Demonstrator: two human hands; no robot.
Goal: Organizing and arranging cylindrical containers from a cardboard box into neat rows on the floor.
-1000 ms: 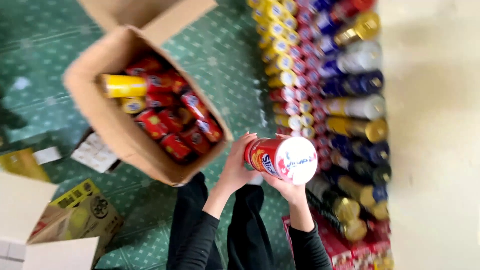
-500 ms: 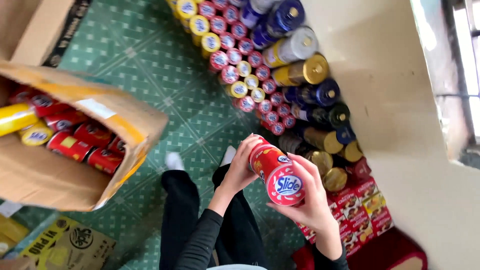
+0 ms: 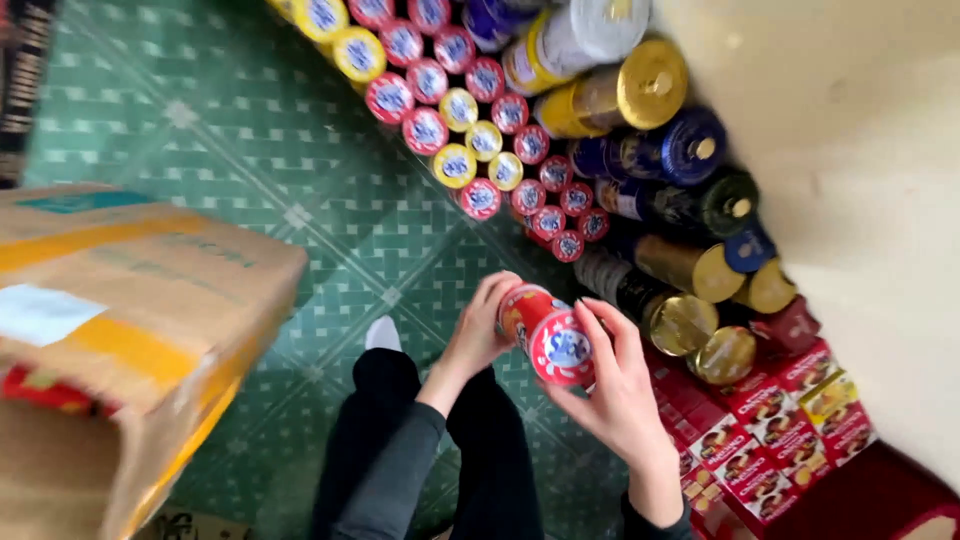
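Head view: a red cylindrical can (image 3: pixel 545 335) is held between both hands just above the person's dark-trousered legs (image 3: pixel 420 460), its round lid end turned up toward the camera. The left hand (image 3: pixel 478 330) is wrapped around the far side of the tube, and the right hand (image 3: pixel 615 395) is closed on the near side, fingers (image 3: pixel 605 330) curled along the lid's rim. The can is judged light and stiff, with a smooth, somewhat slippery printed wall, so it is best gripped around the middle of the body, not by the lid. A cardboard box (image 3: pixel 130 330) is seen to the left, on the green tiled floor (image 3: pixel 250 150). Farther off, rows of upright small cans (image 3: pixel 470 140) are ranged beside larger gold and blue tins (image 3: pixel 650 150), with red boxes (image 3: pixel 770 420) along the pale wall (image 3: pixel 850 150).
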